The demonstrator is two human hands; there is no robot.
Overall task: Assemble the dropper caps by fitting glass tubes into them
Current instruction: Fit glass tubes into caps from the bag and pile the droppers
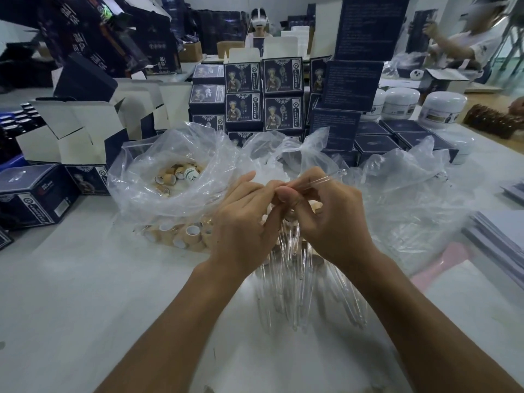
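My left hand (243, 222) and my right hand (331, 217) meet above the table, fingertips together. My right hand pinches a clear glass tube (321, 180) that points up and to the right. My left hand's fingers curl round a small thing at the tube's near end, mostly hidden by my thumbs; I cannot tell what it is. Below my hands lies a pile of glass tubes with tan caps (295, 279). A clear plastic bag (158, 188) on the left holds several loose tan dropper caps (181, 173), with more caps (181, 236) under its front edge.
Crumpled clear plastic bags (397, 194) lie to the right. Stacked dark blue product boxes (263, 92) and open white cartons (93, 123) stand behind. White jars (442, 106) sit at the back right. Other persons work at the far side.
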